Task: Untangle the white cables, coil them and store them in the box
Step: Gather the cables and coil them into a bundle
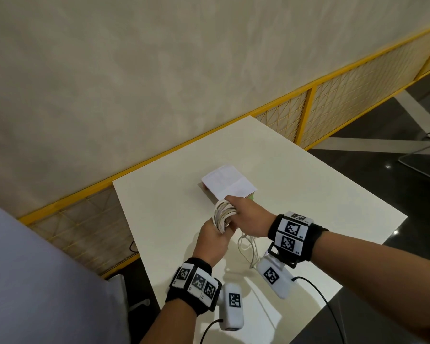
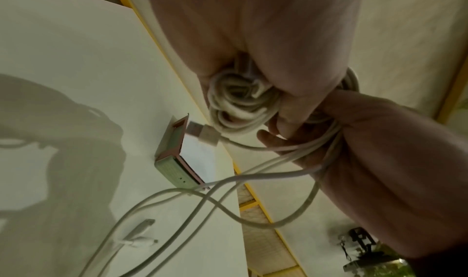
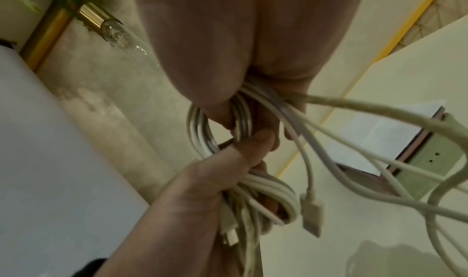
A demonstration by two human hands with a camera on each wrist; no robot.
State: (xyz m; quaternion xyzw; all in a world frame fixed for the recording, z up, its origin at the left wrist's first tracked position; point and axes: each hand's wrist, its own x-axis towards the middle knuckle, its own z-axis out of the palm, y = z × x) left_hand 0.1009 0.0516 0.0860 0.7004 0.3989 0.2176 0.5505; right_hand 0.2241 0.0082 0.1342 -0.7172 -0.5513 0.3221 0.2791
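A: What's the biggest thing in view?

B: A pale concrete-look wall point(image 1: 134, 70), and along its foot a yellow metal rail with wire-mesh panels point(image 1: 308, 112). In front of that stands a white rectangular table point(image 1: 296, 175) on a dark glossy floor point(image 1: 382, 306).

A: And on the table?

B: Towards the far side lies a flat box with a white lid, pink edges and a pale green end face point(image 1: 227, 183). Its lid is down, as far as the head view shows. It sits just beyond the hands.

A: Where are the cables?

B: A coiled bundle of white cables point(image 1: 222, 216) is held above the table between the two hands, just in front of the box. Loose white cable tails point(image 1: 248, 247) hang from the bundle down to the tabletop beneath the right wrist. In the left wrist view one white flat-ended USB plug point(image 2: 202, 134) dangles free near the coil, and another small white connector point(image 2: 142, 226) lies on the table.

A: The hands?

B: The left hand point(image 1: 212, 238) is clenched around the lower part of the coil, thumb pressed over the loops. The right hand point(image 1: 246, 214) grips the upper part, its fingers curled through and around the strands. The two hands touch at the bundle.

A: Anything on the arms?

B: Each wrist carries a black band with white blocks bearing black square markers point(image 1: 292, 234), and a white camera pod with a black lead point(image 1: 274, 276) hangs beneath.
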